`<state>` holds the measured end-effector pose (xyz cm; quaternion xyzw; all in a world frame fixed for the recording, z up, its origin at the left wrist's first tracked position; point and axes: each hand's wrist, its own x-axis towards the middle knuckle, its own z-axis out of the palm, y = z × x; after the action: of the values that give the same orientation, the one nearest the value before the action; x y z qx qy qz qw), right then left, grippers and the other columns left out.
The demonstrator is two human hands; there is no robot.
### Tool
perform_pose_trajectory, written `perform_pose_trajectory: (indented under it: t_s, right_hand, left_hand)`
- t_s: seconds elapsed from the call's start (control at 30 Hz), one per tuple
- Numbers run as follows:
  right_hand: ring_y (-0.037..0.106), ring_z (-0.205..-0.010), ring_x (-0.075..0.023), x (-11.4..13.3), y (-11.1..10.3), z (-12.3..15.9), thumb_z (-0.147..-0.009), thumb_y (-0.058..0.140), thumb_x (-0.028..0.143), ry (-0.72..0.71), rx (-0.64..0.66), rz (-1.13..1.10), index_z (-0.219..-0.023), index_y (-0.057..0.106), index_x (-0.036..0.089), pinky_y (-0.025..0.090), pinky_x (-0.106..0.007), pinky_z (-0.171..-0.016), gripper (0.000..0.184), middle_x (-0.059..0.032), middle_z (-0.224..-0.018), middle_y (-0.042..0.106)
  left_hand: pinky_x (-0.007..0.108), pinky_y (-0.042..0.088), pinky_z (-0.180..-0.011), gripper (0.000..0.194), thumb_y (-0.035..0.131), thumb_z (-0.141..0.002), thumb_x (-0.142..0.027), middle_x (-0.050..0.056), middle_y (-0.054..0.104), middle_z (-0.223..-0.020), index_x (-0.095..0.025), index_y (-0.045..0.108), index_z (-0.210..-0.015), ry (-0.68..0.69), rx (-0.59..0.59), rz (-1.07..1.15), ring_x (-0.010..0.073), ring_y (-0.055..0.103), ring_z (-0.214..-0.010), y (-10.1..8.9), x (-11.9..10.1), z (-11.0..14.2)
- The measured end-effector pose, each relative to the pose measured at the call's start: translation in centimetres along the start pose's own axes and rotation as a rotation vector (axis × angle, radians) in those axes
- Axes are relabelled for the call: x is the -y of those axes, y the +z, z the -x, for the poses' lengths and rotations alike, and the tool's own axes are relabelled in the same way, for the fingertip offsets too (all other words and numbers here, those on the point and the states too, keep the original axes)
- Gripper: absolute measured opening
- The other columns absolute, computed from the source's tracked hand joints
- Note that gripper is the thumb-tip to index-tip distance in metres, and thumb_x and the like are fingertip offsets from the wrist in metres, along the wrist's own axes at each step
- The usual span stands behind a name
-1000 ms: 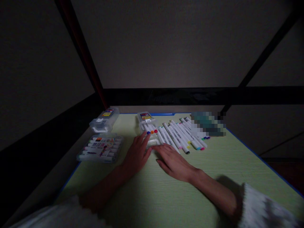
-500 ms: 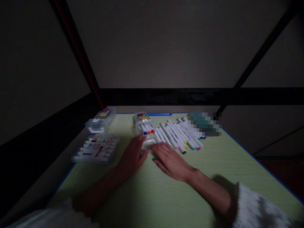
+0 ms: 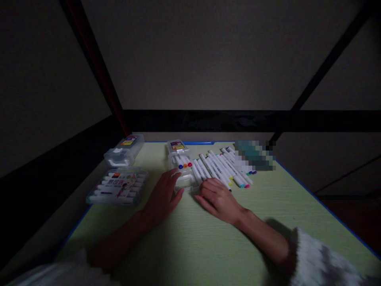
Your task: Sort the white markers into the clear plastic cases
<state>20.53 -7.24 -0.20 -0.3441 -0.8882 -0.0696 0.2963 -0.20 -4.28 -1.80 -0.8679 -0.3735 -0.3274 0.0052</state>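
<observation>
Steadying the clear case (image 3: 183,182) seems to be the part given to the left hand (image 3: 163,195), whose fingers are spread loosely along the left edge of the case, with the thumb held apart near its front corner; nothing is seen gripped there. The right hand (image 3: 219,201) is placed just right of the same case, with its fingers bent over the near ends of some loose markers (image 3: 214,171). Whether a marker is pinched under those fingers cannot be told, as the fingertips are hidden.

The loose markers are spread in a slanting row to the right of the case, with mostly white barrels and coloured ends. Inside the case, toward its far part, three markers with blue, orange and red ends (image 3: 185,165) are seen side by side.

The step in hand is judged to be the handling of a marker from the near side of the row while the case is kept in place. For the next move, a secure hold on a single barrel is called for, with the neighbouring barrels left undisturbed and the case kept from sliding.

Farther out, a filled marker box (image 3: 119,187) is set to the left of the case, and another clear box (image 3: 126,151) is placed beyond that, farther left and back. A pixelated panel (image 3: 255,155) is seen at the far right of the case, and everything is carried by a pale green tabletop (image 3: 190,242).
</observation>
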Motion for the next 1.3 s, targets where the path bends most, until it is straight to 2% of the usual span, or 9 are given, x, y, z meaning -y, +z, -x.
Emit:
perform_pose_trajectory:
  t_s: [0.2, 0.4, 0.53, 0.7, 0.87, 1.13, 1.3]
  right_hand:
    - [0.049, -0.072, -0.0179, -1.4, -1.2, -0.1, -0.091, 0.037, 0.025, 0.163, 0.13, 0.095, -0.073, 0.055, 0.015, 0.032, -0.031, -0.073, 0.027, -0.005, -0.072, 0.056]
    - [0.053, -0.072, -0.0182, -4.3, -2.6, 0.7, -0.085, 0.043, 0.021, 0.525, 0.155, 0.255, -0.071, 0.055, 0.016, 0.028, -0.029, -0.066, 0.019, -0.0058, -0.075, 0.059]
    - [0.054, -0.067, -0.0172, -5.4, -3.3, 1.3, -0.08, 0.045, 0.019, 0.657, 0.23, 0.332, -0.068, 0.057, 0.016, 0.026, -0.029, -0.06, 0.017, -0.0057, -0.073, 0.062]
    - [0.06, -0.072, -0.0195, -5.2, -3.6, 1.2, -0.079, 0.046, 0.02, 0.741, 0.328, 0.376, -0.073, 0.06, 0.016, 0.027, -0.029, -0.06, 0.016, -0.0077, -0.079, 0.067]
    - [0.062, -0.073, -0.0208, -4.9, -3.8, 1.0, -0.079, 0.049, 0.025, 0.79, 0.36, 0.367, -0.073, 0.061, 0.017, 0.03, -0.029, -0.062, 0.015, -0.0079, -0.078, 0.068]
    - [0.062, -0.068, -0.0213, -4.3, -4.1, 0.8, -0.078, 0.05, 0.031, 0.816, 0.441, 0.361, -0.066, 0.061, 0.018, 0.032, -0.03, -0.062, 0.021, -0.0075, -0.068, 0.067]
    - [0.061, -0.062, -0.0193, -4.3, -4.0, 1.1, -0.078, 0.05, 0.032, 0.827, 0.446, 0.365, -0.066, 0.06, 0.018, 0.031, -0.027, -0.053, 0.022, -0.0078, -0.066, 0.066]
  left_hand:
    - [0.044, 0.043, -0.094, 0.029, 0.047, -0.084, -0.017, 0.014, 0.048, -0.12, -0.015, 0.045, -0.113, 0.018, -0.024, 0.009, 0.0252, 0.045, -0.112, -0.3, -0.1, -0.2]
    - [0.043, 0.043, -0.094, 0.028, 0.047, -0.084, -0.016, 0.013, 0.048, -0.12, -0.016, 0.045, -0.112, 0.029, -0.034, 0.019, 0.0243, 0.045, -0.112, -0.5, -0.2, -0.1]
    - [0.043, 0.043, -0.095, 0.032, 0.045, -0.084, -0.015, 0.012, 0.048, -0.12, -0.018, 0.042, -0.116, 0.017, -0.022, 0.035, 0.0239, 0.044, -0.113, -0.5, -0.2, -0.1]
    - [0.044, 0.043, -0.095, 0.032, 0.045, -0.085, -0.016, 0.012, 0.047, -0.12, -0.018, 0.041, -0.117, 0.015, -0.008, 0.043, 0.024, 0.044, -0.113, -0.5, -0.2, 0.0]
    - [0.043, 0.043, -0.095, 0.032, 0.045, -0.084, -0.015, 0.012, 0.048, -0.119, -0.018, 0.042, -0.116, 0.019, -0.01, 0.046, 0.0235, 0.045, -0.112, -0.6, -0.3, 0.0]
    - [0.041, 0.043, -0.095, 0.03, 0.045, -0.083, -0.014, 0.012, 0.049, -0.118, -0.016, 0.044, -0.113, 0.023, -0.009, 0.049, 0.0231, 0.046, -0.112, -0.6, -0.3, 0.0]
    - [0.041, 0.044, -0.093, 0.028, 0.046, -0.083, -0.014, 0.011, 0.051, -0.116, -0.017, 0.046, -0.11, 0.039, -0.008, 0.037, 0.0228, 0.048, -0.11, -0.6, -0.3, 0.0]
